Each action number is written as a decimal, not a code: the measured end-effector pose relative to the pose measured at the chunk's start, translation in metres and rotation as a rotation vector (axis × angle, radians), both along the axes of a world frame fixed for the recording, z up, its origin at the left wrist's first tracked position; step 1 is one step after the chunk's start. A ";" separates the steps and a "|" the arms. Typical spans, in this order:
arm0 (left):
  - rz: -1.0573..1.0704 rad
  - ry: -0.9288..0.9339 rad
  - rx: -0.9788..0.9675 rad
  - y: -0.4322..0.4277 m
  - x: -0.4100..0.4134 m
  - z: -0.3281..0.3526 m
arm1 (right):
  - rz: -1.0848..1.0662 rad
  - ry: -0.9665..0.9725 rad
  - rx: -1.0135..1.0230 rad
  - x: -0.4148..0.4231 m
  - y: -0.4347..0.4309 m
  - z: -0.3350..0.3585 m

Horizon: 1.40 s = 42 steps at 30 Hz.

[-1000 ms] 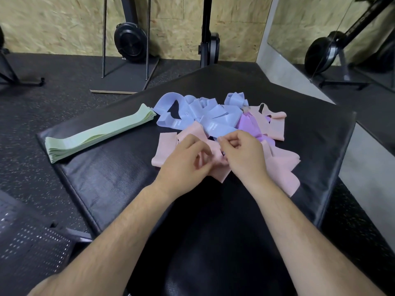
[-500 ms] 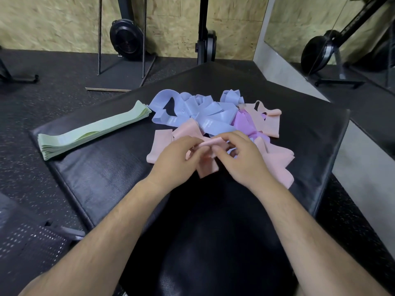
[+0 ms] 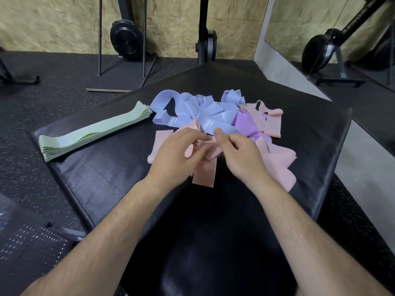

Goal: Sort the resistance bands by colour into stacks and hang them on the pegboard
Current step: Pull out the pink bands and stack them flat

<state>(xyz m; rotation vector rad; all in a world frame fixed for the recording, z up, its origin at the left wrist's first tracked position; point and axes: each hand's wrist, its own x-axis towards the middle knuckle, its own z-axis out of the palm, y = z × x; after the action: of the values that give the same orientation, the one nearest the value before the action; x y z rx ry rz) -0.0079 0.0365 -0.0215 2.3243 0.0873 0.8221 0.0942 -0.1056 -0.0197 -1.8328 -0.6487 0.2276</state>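
A tangled heap of resistance bands lies on a black padded mat [image 3: 310, 133]: blue bands [image 3: 205, 113] at the back, purple bands [image 3: 245, 123] in the middle, pink bands [image 3: 277, 163] at the front and right. A neat stack of green bands [image 3: 94, 132] lies flat at the mat's left. My left hand [image 3: 175, 154] and my right hand [image 3: 239, 154] meet over the front of the heap, both pinching one pink band [image 3: 205, 174] whose end hangs down toward me. No pegboard is in view.
The mat sits on dark speckled gym floor [image 3: 32, 116]. A metal stand on a flat base [image 3: 119, 75] and black exercise machines [image 3: 126, 41] stand along the back chipboard wall. A mirror [image 3: 342, 35] runs along the right. A perforated dark surface [image 3: 27, 242] is at lower left.
Both hands have lifted a pink band out of the front of the heap and drawn it slightly toward me; its loose end now hangs below my fingers. The view tilted a little.
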 end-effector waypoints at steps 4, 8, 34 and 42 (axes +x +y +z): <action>0.073 0.034 -0.188 -0.003 -0.002 0.007 | 0.012 0.024 0.037 -0.004 0.000 0.002; 0.101 0.039 -0.266 -0.003 -0.003 0.010 | -0.015 -0.168 0.008 0.001 0.001 -0.005; 0.052 -0.246 -0.358 0.000 -0.021 0.190 | 0.196 -0.189 0.262 -0.022 0.000 0.176; 0.001 -0.136 -0.367 -0.050 -0.087 0.234 | 0.265 -0.264 0.207 -0.083 -0.047 0.221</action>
<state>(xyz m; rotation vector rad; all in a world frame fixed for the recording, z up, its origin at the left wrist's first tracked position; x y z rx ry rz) -0.0946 -0.0134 0.2123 1.9215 0.1658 0.8811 0.0109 -0.1530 0.2009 -1.5882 -1.0624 0.0877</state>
